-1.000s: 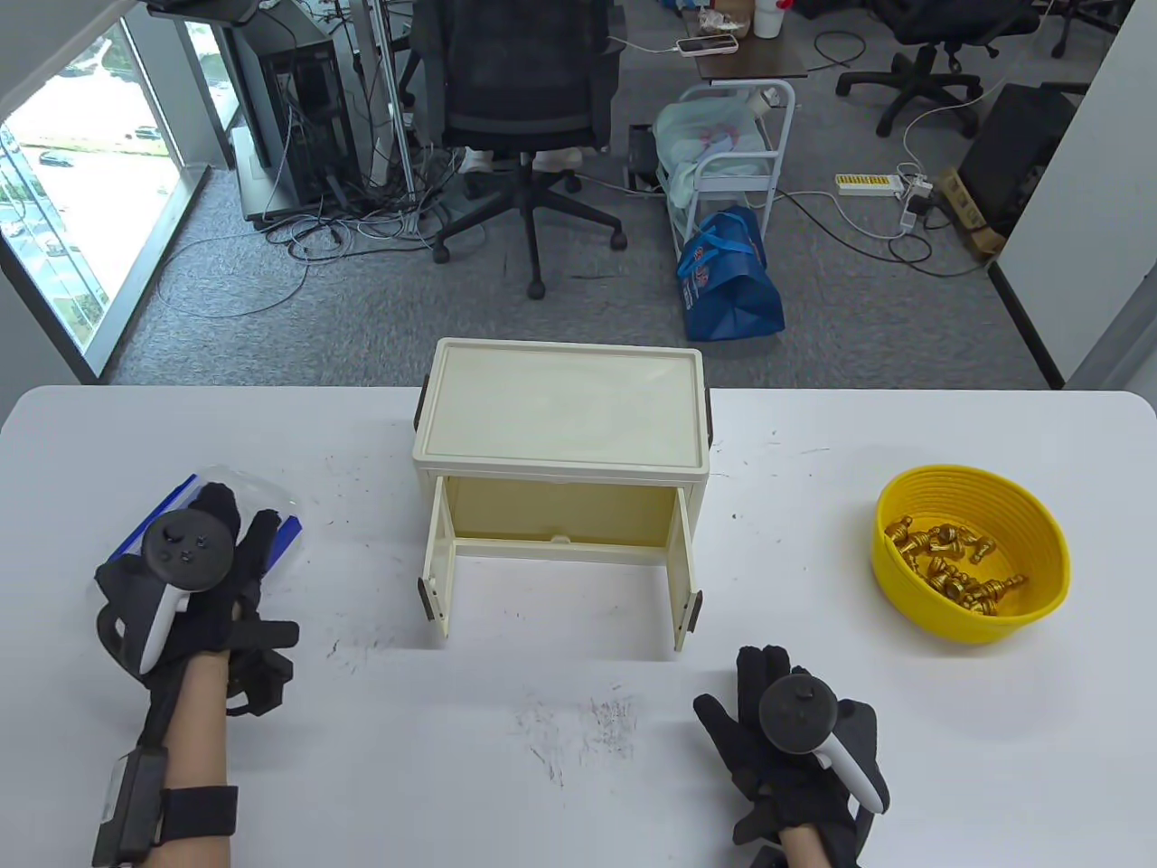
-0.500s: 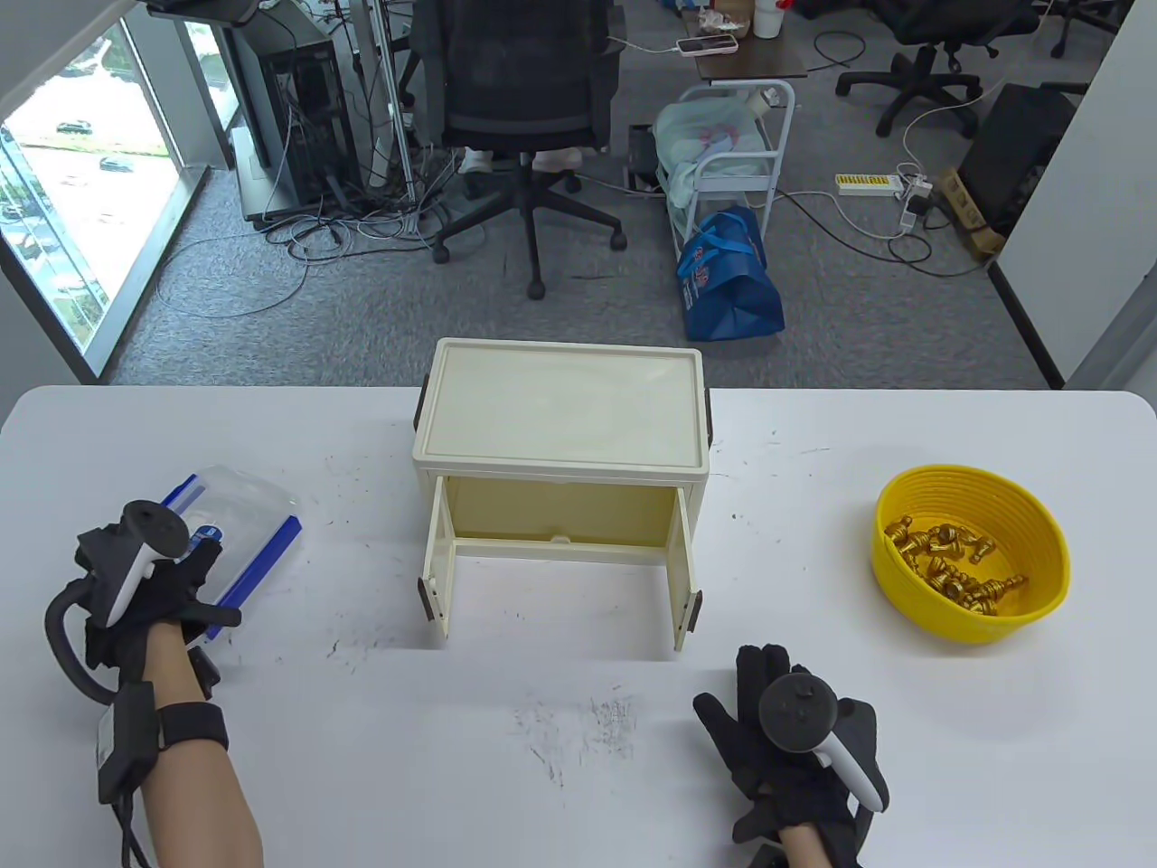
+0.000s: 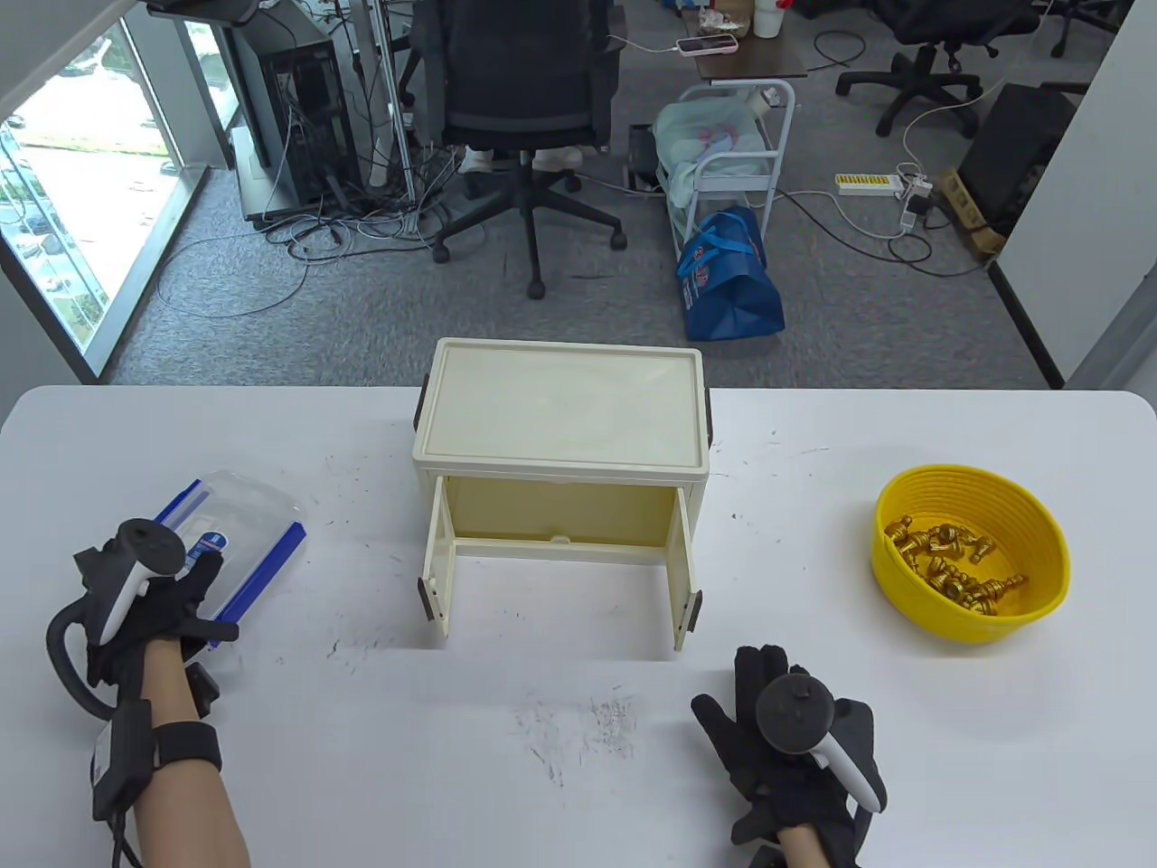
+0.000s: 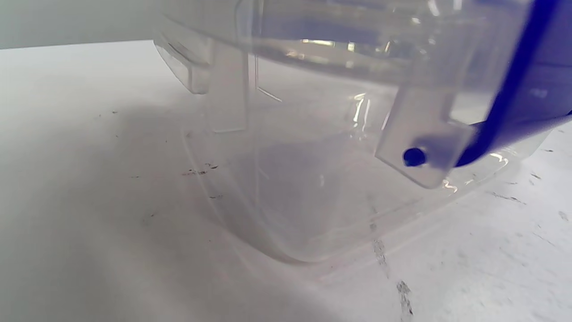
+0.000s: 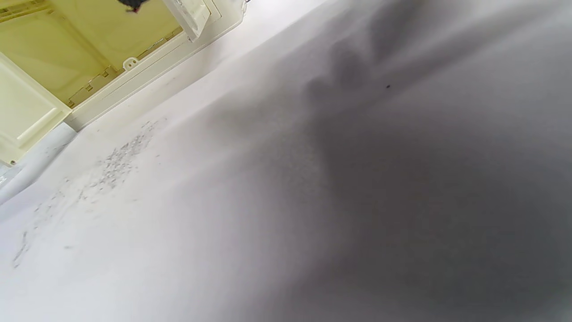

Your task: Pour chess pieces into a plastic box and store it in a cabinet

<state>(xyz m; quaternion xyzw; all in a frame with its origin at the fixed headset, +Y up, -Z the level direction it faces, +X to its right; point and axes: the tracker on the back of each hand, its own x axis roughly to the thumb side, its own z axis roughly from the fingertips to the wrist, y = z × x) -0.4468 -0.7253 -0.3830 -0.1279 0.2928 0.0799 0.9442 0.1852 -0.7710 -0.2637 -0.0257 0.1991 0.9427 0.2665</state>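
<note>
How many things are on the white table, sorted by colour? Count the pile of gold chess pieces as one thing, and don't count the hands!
Cream: 1, the cabinet
Yellow: 1, the bowl
Gold: 1, the pile of chess pieces inside the bowl
Clear with blue latches: 1, the plastic box under the left hand
Total: 4

Table view: bright, even, sharp; daylight through window (image 3: 63,181) at left. Wrist views soft, close-range blur; glare streaks on clear plastic box (image 4: 313,134); broad shadow over table (image 5: 402,179).
</note>
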